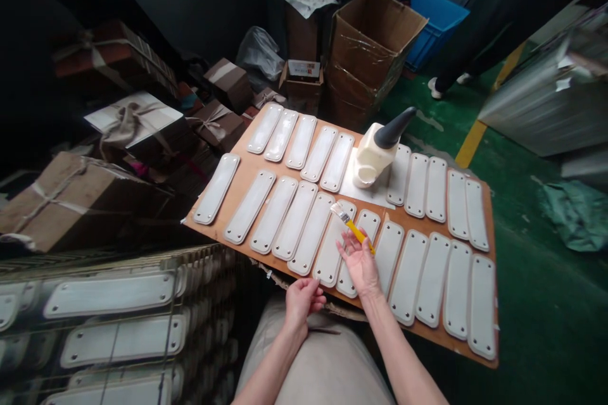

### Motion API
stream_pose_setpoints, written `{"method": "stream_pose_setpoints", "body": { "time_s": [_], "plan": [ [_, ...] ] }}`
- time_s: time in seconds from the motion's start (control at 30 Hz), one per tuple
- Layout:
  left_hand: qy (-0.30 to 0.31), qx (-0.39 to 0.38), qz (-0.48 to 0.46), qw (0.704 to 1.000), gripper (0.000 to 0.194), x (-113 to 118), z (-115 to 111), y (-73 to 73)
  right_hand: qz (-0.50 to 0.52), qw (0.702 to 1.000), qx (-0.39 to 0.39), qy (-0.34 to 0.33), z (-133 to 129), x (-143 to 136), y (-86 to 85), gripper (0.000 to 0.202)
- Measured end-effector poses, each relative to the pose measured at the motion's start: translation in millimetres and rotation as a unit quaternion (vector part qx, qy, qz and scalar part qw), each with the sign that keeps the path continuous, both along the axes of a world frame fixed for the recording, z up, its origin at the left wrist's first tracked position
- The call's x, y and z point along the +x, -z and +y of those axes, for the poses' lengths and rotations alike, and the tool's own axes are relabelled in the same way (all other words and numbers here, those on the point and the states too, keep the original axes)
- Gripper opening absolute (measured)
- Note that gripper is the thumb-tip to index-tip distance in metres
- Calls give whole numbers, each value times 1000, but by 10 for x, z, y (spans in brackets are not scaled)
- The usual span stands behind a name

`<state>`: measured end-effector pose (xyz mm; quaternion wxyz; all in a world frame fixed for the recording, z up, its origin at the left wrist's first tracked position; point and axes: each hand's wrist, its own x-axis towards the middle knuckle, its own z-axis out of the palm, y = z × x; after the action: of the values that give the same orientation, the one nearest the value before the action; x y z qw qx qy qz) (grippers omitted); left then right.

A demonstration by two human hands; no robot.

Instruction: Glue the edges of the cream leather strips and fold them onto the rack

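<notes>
My right hand [361, 266] holds a yellow-handled paintbrush [357, 233], its pale bristles over the upper end of a white, round-cornered strip [330, 253] with dark studs at the corners. At that strip's near end, the thumb and forefinger of my left hand [304, 304] are pinched together at its corner. Similar strips [250, 205] lie in two rows on a brown board [211, 228] in front of me. Behind the brush stands a cream bottle [373, 155] with a black angled nozzle, on a sheet of white paper [380, 193].
To the left, a wire rack [178, 266] holds more strips in layers. Tied bundles [137, 120] are piled behind it. Beyond the board stand a tall cardboard box [365, 50] and a blue crate [437, 19]. A person's legs [503, 19] show at upper right, near grey stacks [546, 98].
</notes>
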<state>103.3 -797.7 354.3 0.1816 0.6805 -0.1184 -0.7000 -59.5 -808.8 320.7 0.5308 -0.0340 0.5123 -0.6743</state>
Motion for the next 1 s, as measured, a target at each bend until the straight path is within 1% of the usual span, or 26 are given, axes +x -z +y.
{"method": "stream_pose_setpoints", "body": {
  "time_s": [0.1, 0.2, 0.33, 0.43, 0.5, 0.57, 0.67, 0.73, 0.77, 0.83, 0.9, 1.0],
  "plan": [
    [11, -14, -8, 1000, 32, -18, 9, 25, 10, 1000, -3, -5, 0, -31, -55, 40],
    [18, -33, -14, 999, 31, -16, 6, 44, 49, 999, -4, -10, 5, -156, -211, 35],
    [26, -39, -23, 999, 31, -5, 0, 63, 147, 989, 0, -8, 28, -437, -453, 31],
    [28, -40, -27, 998, 30, -2, 5, 76, 242, 970, 25, -10, 6, -606, -558, 29],
    [28, -40, -25, 998, 29, -1, 11, 85, 316, 947, 34, -39, -37, -655, -594, 27],
    [30, -40, -23, 999, 28, 1, 16, 95, 399, 911, 30, -99, -98, -661, -628, 25],
    [34, -42, -19, 998, 27, 6, 21, 110, 531, 827, 5, -187, -212, -650, -693, 23],
    [35, -44, -16, 998, 28, 10, 24, 121, 594, 777, -13, -209, -294, -658, -727, 23],
    [34, -44, -14, 998, 28, 11, 26, 126, 615, 760, -19, -212, -333, -669, -735, 23],
    [30, -42, -14, 999, 29, 14, 31, 135, 640, 736, -22, -218, -398, -694, -731, 25],
    [25, -41, -14, 999, 31, 14, 37, 141, 653, 719, -19, -237, -423, -703, -713, 26],
    [21, -43, -10, 999, 34, 11, 48, 147, 646, 710, -8, -279, -337, -634, -713, 27]
  ]
}}
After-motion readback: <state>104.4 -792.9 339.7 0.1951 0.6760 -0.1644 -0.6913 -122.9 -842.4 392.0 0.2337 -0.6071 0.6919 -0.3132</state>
